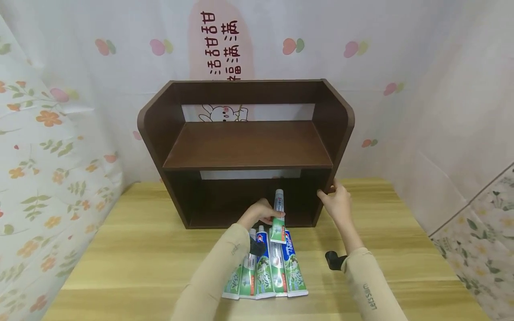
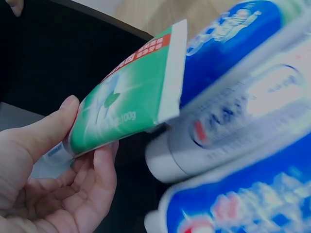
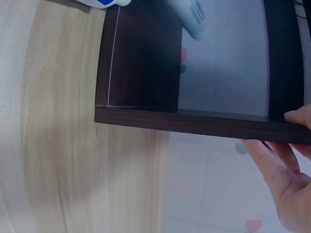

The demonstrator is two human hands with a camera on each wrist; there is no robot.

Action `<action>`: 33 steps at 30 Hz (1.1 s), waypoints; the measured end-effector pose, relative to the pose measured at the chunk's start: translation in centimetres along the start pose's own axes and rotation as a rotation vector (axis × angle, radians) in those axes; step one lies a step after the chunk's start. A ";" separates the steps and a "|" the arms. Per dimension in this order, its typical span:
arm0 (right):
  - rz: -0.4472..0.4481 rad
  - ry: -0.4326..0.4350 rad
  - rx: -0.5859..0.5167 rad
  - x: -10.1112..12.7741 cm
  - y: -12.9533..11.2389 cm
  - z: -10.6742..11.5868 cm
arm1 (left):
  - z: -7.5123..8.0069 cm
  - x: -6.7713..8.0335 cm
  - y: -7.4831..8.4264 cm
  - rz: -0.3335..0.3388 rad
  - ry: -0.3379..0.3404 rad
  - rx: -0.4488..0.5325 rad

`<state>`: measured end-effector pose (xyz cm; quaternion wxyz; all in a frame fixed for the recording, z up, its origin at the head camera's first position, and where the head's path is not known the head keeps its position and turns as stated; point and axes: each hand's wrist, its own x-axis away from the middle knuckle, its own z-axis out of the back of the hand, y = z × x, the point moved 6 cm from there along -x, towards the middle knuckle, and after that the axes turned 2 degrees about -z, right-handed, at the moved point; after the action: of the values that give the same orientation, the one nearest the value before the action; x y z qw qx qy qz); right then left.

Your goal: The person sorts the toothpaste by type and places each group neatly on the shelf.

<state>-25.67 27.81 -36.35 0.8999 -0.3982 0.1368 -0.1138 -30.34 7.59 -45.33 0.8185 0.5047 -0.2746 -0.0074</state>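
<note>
My left hand (image 1: 262, 212) pinches a green-and-white toothpaste tube (image 1: 278, 229) between thumb and fingers, its cap up and its flat end down. In the head view this tube overlaps the front of the lower compartment of a dark brown two-tier shelf (image 1: 249, 145). In the left wrist view the green crimped end of the tube (image 2: 131, 99) points toward other tubes. My right hand (image 1: 338, 204) grips the front edge of the shelf's right side panel (image 3: 194, 124), with thumb and fingers on opposite faces. Several toothpaste tubes (image 1: 265, 278) lie side by side before the shelf, caps toward it.
The shelf stands on a wood-grain table (image 1: 136, 258) against a patterned cloth backdrop (image 1: 120, 26). More floral cloth (image 1: 48, 178) hangs at the left. Black wrist straps with cameras (image 1: 334, 260) sit at both wrists.
</note>
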 end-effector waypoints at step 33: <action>0.006 0.013 -0.046 0.0 0.6 -0.2 | -7.6 -40.1 -14.2 -0.052 0.071 0.151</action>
<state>-25.70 28.07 -36.90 0.8898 -0.4178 0.1466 -0.1106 -57.19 18.49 -77.41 0.7868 0.5719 -0.2319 0.0102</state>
